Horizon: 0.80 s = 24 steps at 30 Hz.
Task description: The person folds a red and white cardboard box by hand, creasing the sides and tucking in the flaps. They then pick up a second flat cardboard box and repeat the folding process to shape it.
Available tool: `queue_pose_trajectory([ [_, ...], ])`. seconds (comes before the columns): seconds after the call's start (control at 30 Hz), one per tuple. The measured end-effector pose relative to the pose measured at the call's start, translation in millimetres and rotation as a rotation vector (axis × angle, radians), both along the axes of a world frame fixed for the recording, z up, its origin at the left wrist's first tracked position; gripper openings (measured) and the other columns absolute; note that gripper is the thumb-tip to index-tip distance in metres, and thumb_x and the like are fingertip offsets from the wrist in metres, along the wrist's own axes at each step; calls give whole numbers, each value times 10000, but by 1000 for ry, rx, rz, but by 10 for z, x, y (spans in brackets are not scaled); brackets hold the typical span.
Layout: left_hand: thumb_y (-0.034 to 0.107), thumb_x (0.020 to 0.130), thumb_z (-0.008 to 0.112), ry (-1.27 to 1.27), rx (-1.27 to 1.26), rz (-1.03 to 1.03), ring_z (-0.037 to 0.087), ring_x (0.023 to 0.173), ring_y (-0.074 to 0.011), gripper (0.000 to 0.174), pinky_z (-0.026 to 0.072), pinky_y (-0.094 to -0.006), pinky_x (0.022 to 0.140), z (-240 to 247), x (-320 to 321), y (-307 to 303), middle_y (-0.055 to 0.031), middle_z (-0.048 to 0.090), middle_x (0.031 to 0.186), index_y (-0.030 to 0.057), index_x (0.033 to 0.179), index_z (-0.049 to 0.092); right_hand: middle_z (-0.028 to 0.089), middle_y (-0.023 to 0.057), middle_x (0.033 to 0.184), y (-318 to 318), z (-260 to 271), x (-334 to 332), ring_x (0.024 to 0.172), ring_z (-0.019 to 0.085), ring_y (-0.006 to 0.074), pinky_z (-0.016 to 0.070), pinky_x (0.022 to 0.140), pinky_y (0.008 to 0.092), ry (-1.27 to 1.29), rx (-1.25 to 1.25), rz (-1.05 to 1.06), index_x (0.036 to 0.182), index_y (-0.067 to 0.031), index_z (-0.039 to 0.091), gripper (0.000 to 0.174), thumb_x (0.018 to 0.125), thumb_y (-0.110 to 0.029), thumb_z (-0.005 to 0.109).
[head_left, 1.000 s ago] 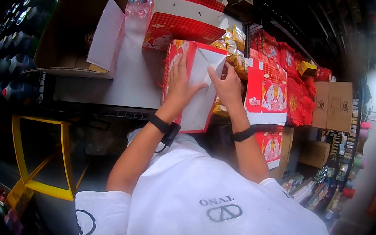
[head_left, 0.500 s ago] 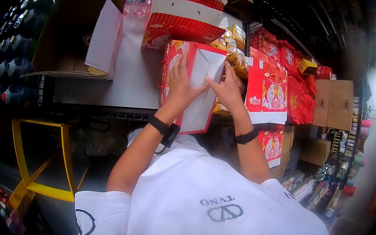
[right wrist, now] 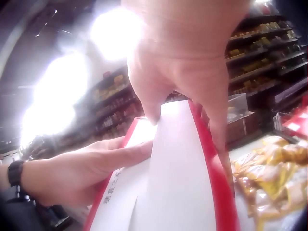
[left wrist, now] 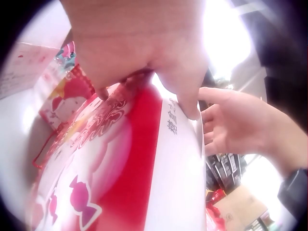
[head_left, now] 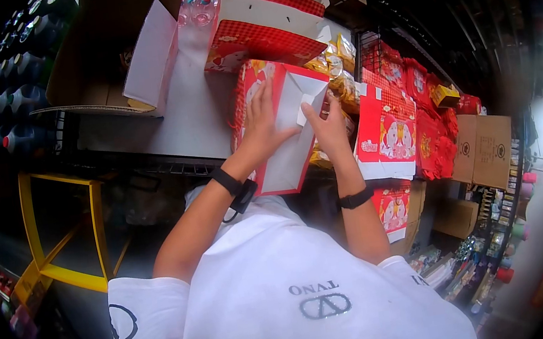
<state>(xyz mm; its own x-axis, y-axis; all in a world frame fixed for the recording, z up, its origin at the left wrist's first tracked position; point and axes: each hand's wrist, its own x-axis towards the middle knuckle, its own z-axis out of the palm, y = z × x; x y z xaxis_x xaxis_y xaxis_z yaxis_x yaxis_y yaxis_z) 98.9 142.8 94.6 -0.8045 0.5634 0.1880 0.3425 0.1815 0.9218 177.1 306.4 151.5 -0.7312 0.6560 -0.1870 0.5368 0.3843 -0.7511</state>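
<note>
A red-and-white printed gift box [head_left: 284, 164], with white folded flaps towards me, leans at the shelf edge in front of my body. My left hand [head_left: 258, 130] holds its left side, fingers spread along the printed face and thumb on the white panel. My right hand [head_left: 333, 135] grips the right side. Its thumb lies at the white flap [right wrist: 180, 159] and its fingers reach down the red outer face in the right wrist view. The left thumb presses near the flap's edge. Dark printed characters show on the white panel in the left wrist view.
A similar red box [head_left: 261, 40] stands behind. To the left is an open cardboard carton [head_left: 151, 62]; gold packets [head_left: 340, 64] lie to the right. Flat red printed cartons [head_left: 386, 130] and a brown carton [head_left: 482, 152] are farther right. A yellow frame [head_left: 68, 268] stands at lower left.
The right thumb has moved down the white flap towards the left thumb, then back up a little. The right fingers have straightened somewhat. The left hand and box have barely moved.
</note>
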Motion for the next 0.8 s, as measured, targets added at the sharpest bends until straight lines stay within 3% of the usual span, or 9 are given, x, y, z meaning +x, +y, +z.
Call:
queue_pose_trajectory([
  [0.17, 256, 724, 931, 3, -15, 2, 264, 1512, -447, 1269, 243, -516, 1244, 21, 5, -4, -249, 254, 1651, 48, 1666, 106, 548, 309, 1380, 14, -43, -35, 1276, 583, 375, 464, 1082, 432, 19, 26, 28, 1448, 130, 394, 833, 906, -352, 805],
  [0.27, 242, 733, 925, 7, 3, -7, 269, 1508, -451, 1265, 244, -518, 1242, 0, -3, -13, -252, 254, 1649, 57, 1668, 93, 585, 287, 1326, -107, 74, -82, 1204, 626, 342, 499, 1030, 418, 92, -81, -64, 1382, 118, 427, 786, 871, -304, 848],
  [0.47, 230, 749, 913, 22, 16, -25, 272, 1505, -459, 1259, 248, -519, 1240, 0, -9, -25, -260, 246, 1648, 67, 1671, 71, 628, 245, 1264, -23, -118, -84, 1161, 643, 289, 520, 991, 383, 107, -29, -116, 1309, 93, 445, 748, 838, -281, 889],
  [0.63, 278, 784, 903, -23, -19, -56, 180, 1569, -422, 1225, 210, -499, 1248, 19, -31, -65, -257, 194, 1685, 22, 1663, 90, 629, 225, 1287, -90, -51, -100, 1164, 639, 248, 519, 990, 348, 214, -232, -148, 1341, 76, 421, 721, 904, -309, 847],
  [0.8, 282, 791, 898, -15, -16, -64, 179, 1568, -428, 1217, 198, -507, 1258, -17, -29, -57, -256, 194, 1685, 20, 1662, 90, 625, 221, 1328, -77, -88, -102, 1172, 635, 231, 514, 995, 335, 350, -454, -149, 1374, 64, 410, 689, 957, -322, 800],
])
